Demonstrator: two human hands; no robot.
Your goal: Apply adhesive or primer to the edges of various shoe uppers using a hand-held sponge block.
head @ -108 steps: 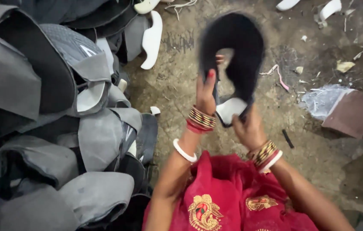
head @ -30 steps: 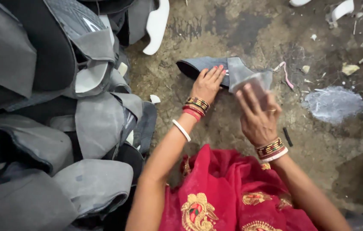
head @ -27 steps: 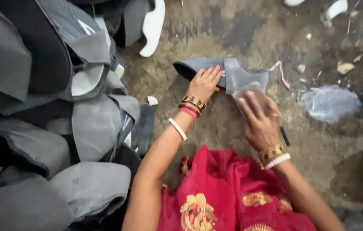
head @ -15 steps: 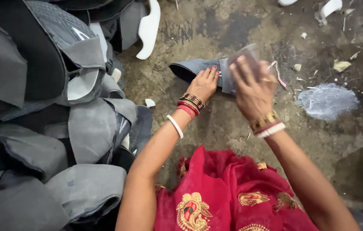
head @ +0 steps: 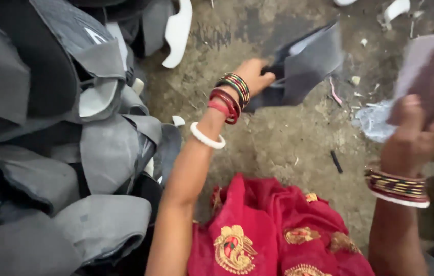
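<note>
Grey shoe uppers [head: 48,153] lie in a big heap on the person's left side and cover most of the floor there. Next to the heap comes the rough concrete floor [head: 288,143], with small scraps on it, and at the bottom the red cloth with gold embroidery [head: 273,230] over the person's lap.

The dark grey upper piece [head: 309,61] now stands lifted at one edge, no longer flat on the floor as a moment ago. The left hand [head: 252,76] holds it at the near end, fingers closed around the edge. The right hand [head: 424,128] has moved away to the right and up; it is blurred, and its fingers are curled on a thin pale pinkish sheet [head: 421,66], which is now apart from the upper. I judge that the sheet has just been pulled off the piece.

Small things remain: a white sole part [head: 178,33] near the heap and a short black stick [head: 336,161] on the floor.
</note>
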